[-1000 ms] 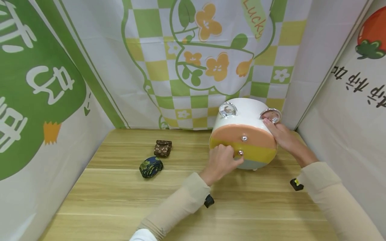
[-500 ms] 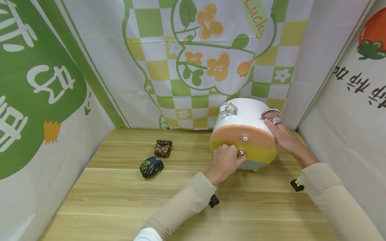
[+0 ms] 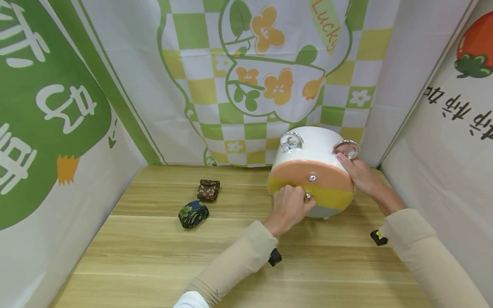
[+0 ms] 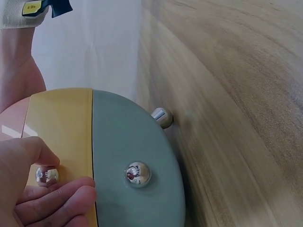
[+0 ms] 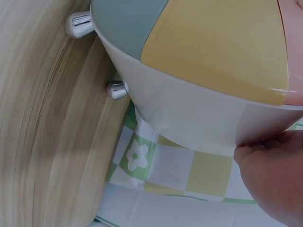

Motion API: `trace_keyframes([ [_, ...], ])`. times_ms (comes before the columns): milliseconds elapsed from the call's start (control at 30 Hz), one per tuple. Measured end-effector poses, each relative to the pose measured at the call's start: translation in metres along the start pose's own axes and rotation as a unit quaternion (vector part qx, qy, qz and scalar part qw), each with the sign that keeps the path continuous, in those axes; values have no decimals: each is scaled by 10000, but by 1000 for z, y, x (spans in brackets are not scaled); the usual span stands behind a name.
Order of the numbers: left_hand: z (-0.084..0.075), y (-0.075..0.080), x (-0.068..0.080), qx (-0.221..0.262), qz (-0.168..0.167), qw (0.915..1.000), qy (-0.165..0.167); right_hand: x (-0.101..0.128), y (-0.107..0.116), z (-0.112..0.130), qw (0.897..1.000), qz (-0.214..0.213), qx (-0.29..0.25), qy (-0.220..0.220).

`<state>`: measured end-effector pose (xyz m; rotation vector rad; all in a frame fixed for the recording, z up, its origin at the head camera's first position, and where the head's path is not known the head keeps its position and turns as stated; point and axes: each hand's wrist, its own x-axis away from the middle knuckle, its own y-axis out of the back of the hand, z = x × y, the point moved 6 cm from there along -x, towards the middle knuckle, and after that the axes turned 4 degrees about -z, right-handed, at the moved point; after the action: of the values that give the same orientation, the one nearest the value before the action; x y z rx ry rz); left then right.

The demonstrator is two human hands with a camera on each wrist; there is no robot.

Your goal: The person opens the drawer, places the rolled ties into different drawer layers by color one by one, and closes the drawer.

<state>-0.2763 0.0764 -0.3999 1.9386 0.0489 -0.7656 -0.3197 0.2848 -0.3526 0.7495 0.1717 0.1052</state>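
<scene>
A round white drawer box point(image 3: 313, 143), styled like an alarm clock, stands on the table with chrome bell shapes on top. Its front has an orange drawer, a yellow drawer point(image 4: 71, 123) and a grey-green drawer point(image 4: 137, 137), each stretching across it. My left hand point(image 3: 289, 207) pinches the yellow drawer's round chrome knob point(image 4: 47, 176) between thumb and fingers. On the box's right side rests my right hand point(image 3: 362, 175), its thumb up by the right bell point(image 3: 346, 147). In the right wrist view that hand point(image 5: 274, 175) presses the white side wall; part of it is out of frame.
Left of the box, a rolled dark blue flowered necktie point(image 3: 193, 214) lies on the wooden table point(image 3: 154, 256). Just behind it is a small brown flowered pouch point(image 3: 208, 190). Printed cloth point(image 3: 246, 141) hangs close behind the box, with side walls left and right.
My left hand has shifted slightly to the right, closer around the yellow drawer's knob. The right hand and the box stay in place.
</scene>
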Motion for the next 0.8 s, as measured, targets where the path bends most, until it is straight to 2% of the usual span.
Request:
trace_keyframes([
  [633,-8,10,18,-183,-54,9988,-449,2,1,1,9999,89,-94,-84],
  [800,-10,14,25,-116,-77,9983,-563,0,2,0,9998,95,104,-149],
])
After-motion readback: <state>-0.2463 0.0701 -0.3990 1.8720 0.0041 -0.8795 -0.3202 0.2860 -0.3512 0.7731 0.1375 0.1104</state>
